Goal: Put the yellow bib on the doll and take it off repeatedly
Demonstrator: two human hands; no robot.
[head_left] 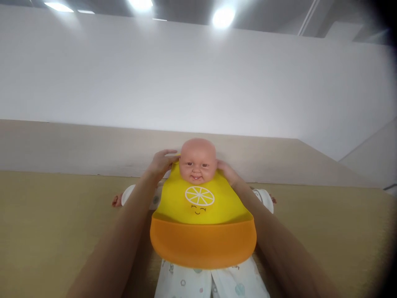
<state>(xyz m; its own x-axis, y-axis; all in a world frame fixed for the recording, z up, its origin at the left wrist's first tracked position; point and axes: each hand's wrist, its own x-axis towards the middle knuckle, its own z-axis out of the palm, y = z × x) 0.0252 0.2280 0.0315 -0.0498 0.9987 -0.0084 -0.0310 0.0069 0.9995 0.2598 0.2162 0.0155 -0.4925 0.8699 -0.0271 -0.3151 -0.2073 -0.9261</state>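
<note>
A bald baby doll (198,155) in white printed clothes lies on its back, its arms spread out to both sides. Over its chest is a yellow bib (173,198) with a white citrus slice and a smiling face, and an orange catch pocket (203,244) along the bottom. My left hand (163,161) is beside the doll's head, fingers closed on the bib's yellow neck edge. On the other side, my right hand (227,170) reaches in at the neck by the bib's upper edge. Its fingertips are hidden behind the doll's head.
The doll lies on a tan, wood-coloured surface (56,215). Behind its head runs a paler raised band (77,149), with a white wall (186,78) beyond. Ceiling lights shine above.
</note>
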